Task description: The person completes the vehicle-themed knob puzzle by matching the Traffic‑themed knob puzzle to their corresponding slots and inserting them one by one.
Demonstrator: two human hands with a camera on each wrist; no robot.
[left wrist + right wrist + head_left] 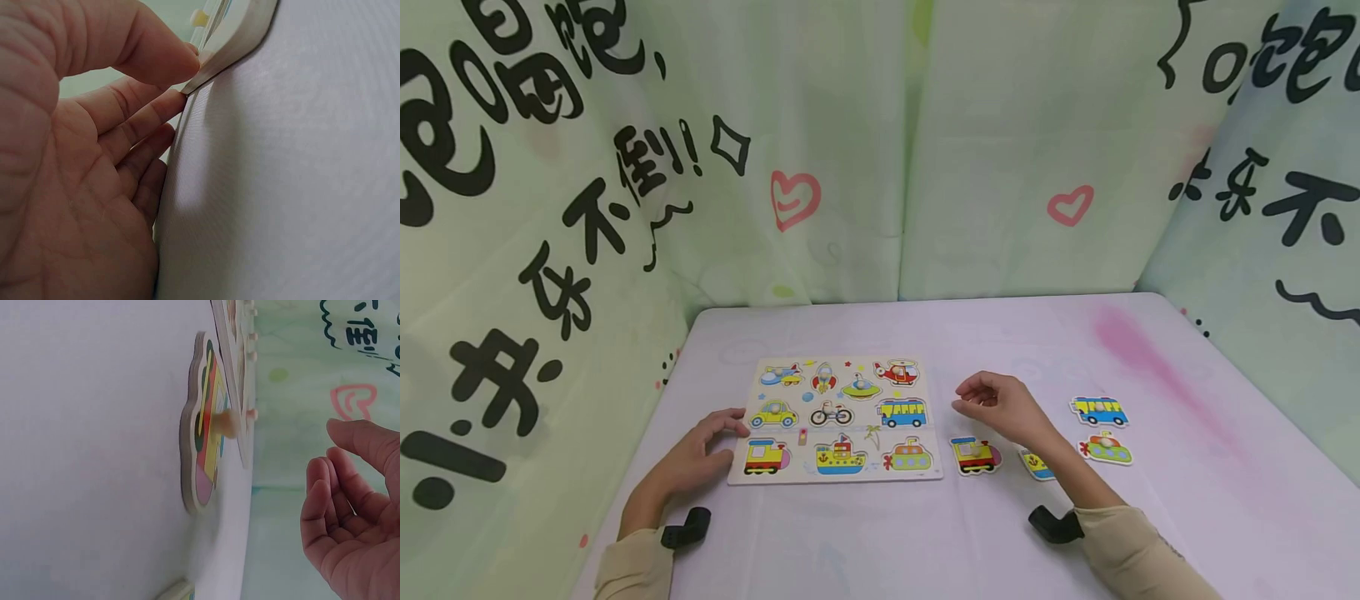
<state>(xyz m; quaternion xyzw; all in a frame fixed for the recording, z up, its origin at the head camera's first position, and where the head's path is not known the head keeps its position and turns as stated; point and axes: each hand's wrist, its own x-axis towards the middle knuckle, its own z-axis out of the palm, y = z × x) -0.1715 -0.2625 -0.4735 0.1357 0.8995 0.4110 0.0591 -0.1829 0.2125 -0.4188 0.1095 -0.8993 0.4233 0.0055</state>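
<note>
A wooden knob puzzle board (842,479) with vehicle pictures lies flat on the table. My left hand (696,454) is at its left side, thumb and fingertips touching the board's edge; the left wrist view shows the thumb (165,59) right at the corner. My right hand (1000,407) hovers right of the board, fingers loosely bent, with nothing in them. Below that hand lies a train piece (975,456), whose round wooden knob (226,424) stands up in the right wrist view. A ship piece (1036,467) is partly hidden by the right forearm.
Farther right on the table, a bus piece (1099,411) lies behind a submarine piece (1105,448). A pale cloth (850,542) covers the table. Printed curtains (850,100) hang at the back and both sides. A black wrist camera (1055,525) sits on each forearm.
</note>
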